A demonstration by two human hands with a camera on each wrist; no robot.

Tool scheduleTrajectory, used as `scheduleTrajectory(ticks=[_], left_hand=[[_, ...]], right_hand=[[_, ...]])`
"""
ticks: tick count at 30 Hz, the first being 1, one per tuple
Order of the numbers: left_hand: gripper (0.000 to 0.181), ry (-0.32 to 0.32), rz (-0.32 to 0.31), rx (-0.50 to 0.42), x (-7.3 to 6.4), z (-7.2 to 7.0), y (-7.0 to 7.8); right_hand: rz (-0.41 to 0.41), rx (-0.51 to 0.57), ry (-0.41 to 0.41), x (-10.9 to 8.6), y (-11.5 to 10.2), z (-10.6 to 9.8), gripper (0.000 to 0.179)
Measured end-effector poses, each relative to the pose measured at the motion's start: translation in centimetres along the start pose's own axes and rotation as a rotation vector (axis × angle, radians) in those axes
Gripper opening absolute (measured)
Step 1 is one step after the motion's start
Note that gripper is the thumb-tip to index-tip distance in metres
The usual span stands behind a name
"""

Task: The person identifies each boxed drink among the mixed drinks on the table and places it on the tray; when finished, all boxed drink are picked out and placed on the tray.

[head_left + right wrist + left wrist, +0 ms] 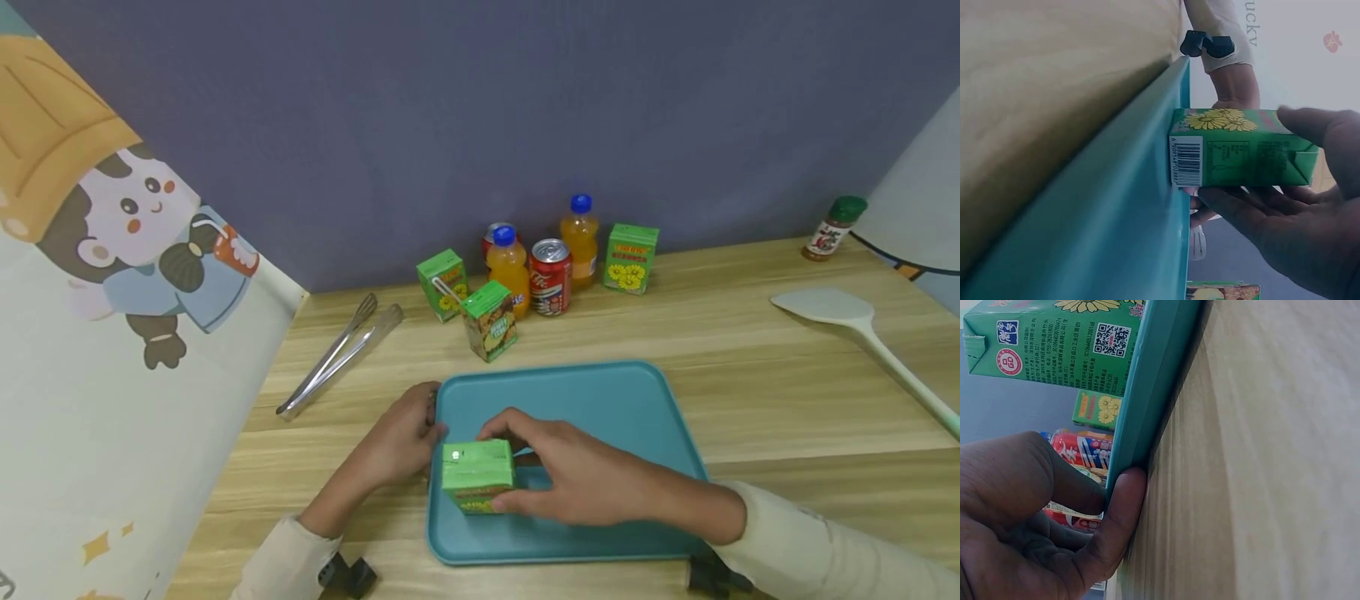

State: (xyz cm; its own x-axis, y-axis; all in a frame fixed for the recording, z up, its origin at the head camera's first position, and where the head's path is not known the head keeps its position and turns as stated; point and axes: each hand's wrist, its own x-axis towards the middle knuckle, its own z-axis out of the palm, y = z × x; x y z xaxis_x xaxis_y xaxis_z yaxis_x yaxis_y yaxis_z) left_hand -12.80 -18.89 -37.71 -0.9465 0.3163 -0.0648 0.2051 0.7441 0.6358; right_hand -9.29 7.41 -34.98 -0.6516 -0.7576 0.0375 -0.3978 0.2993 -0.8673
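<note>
A green drink carton (477, 475) with yellow flowers stands upright on the left part of the blue tray (585, 392). My right hand (581, 475) grips this carton from its right side, thumb on the near face and fingers on the far side. In the right wrist view the carton's base (1186, 161) meets the tray's surface. My left hand (405, 433) is at the tray's left edge. Its thumb and a finger pinch the rim there, as the left wrist view shows of the left hand (1054, 519).
Behind the tray stand a brown-green carton with a straw (490, 325), two green cartons (632, 260), orange drink bottles (510, 271) and red cans (551, 279). Metal tongs (337, 358) lie at left. At right are a pale spatula (832, 308) and a spice jar (832, 231).
</note>
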Motion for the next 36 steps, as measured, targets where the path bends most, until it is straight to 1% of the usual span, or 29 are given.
scheduleTrajectory(ticks=[2, 4, 6, 8, 9, 11, 14, 16, 18, 20, 22, 24, 26, 28, 31, 34, 36], left_hand=[[0.053, -0.005, -0.003, 0.004, 0.0, 0.0, 0.0], [0.053, -0.01, -0.005, -0.002, 0.0, 0.0, -0.1], [0.054, -0.018, -0.008, -0.013, 0.0, 0.0, -0.1], [0.054, -0.019, -0.006, -0.018, 0.0, 0.0, -0.1], [0.054, -0.017, -0.006, -0.018, -0.1, 0.0, -0.1], [0.055, -0.018, -0.014, -0.023, -0.1, 0.0, 0.0], [0.055, -0.017, -0.028, -0.022, -0.1, 0.0, 0.0], [0.055, -0.011, -0.026, -0.011, -0.1, 0.0, 0.0], [0.054, -0.004, -0.018, -0.001, -0.1, 0.0, 0.0], [0.054, 0.001, -0.009, 0.006, -0.1, 0.1, -0.1], [0.054, -0.005, -0.002, -0.006, -0.1, 0.1, -0.1], [0.055, -0.011, 0.004, -0.012, -0.1, 0.2, -0.1], [0.056, -0.024, 0.008, -0.035, 0.0, 0.3, -0.1], [0.056, -0.024, 0.012, -0.036, 0.0, 0.4, -0.1], [0.055, -0.018, 0.014, -0.024, 0.0, 0.3, -0.1], [0.055, -0.006, 0.01, 0.001, 0.0, 0.3, -0.2], [0.054, 0.003, 0.011, 0.015, 0.0, 0.3, -0.2]], right_hand=[[0.0, -0.047, -0.029, -0.1, -0.1, -0.3, 0.061], [-0.014, -0.067, -0.048, -0.3, -0.4, -0.7, 0.064], [-0.041, -0.068, -0.039, -0.4, -0.7, -1.5, 0.065], [-0.075, -0.055, 0.0, -0.6, -1.0, -2.7, 0.062], [-0.094, -0.042, 0.031, -0.6, -1.2, -3.4, 0.06], [-0.124, -0.059, 0.112, -0.7, -1.3, -5.0, 0.055], [-0.162, -0.117, 0.247, -1.0, -1.2, -7.7, 0.048], [-0.167, -0.176, 0.339, -1.3, -1.1, -9.4, 0.044], [-0.159, -0.235, 0.426, -1.8, -0.8, -11.1, 0.042], [-0.132, -0.287, 0.504, -2.3, -0.4, -12.5, 0.04], [-0.105, -0.322, 0.566, -2.7, 0.2, -13.8, 0.039], [-0.072, -0.337, 0.608, -3.1, 0.9, -14.9, 0.039], [-0.048, -0.334, 0.63, -3.3, 2.0, -16.1, 0.039], [-0.031, -0.325, 0.637, -3.3, 3.3, -17.3, 0.04], [-0.024, -0.342, 0.626, -3.1, 5.3, -19.2, 0.042], [-0.019, -0.373, 0.586, -2.6, 7.3, -20.9, 0.048], [0.01, -0.381, 0.54, -2.1, 8.5, -21.7, 0.054]])
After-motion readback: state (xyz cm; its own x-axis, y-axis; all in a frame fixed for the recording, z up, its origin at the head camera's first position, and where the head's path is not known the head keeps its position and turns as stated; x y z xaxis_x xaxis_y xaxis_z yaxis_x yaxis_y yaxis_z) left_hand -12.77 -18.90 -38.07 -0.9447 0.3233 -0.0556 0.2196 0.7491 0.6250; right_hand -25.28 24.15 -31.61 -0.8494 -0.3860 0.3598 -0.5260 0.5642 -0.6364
